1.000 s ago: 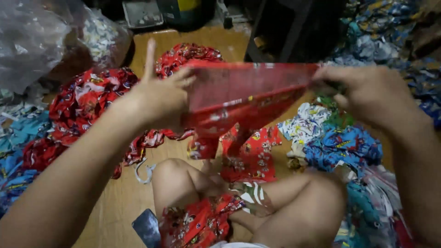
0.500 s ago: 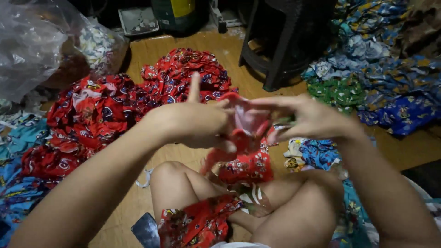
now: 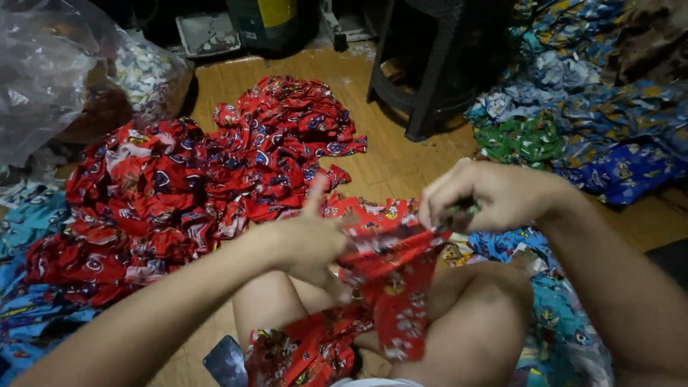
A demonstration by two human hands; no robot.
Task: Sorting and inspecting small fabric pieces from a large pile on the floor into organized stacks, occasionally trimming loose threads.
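I hold a red patterned cloth piece (image 3: 390,276) over my crossed legs. My left hand (image 3: 312,244) grips its left edge, index finger pointing up. My right hand (image 3: 487,195) pinches the cloth's upper right edge with closed fingers. The cloth hangs down between both hands onto my knee. More red patterned cloth (image 3: 304,351) lies in my lap below.
A big heap of red patterned cloth pieces (image 3: 193,179) covers the wooden floor at left. Blue and green patterned pieces (image 3: 573,136) pile up at right. A clear plastic bag (image 3: 50,72) sits upper left, a dark stool (image 3: 430,64) at the back, a dark phone-like slab (image 3: 226,362) by my leg.
The cloth was stretched wide between my hands a second ago; both hands have come together and lowered, and the cloth is now bunched and hanging over my knee.
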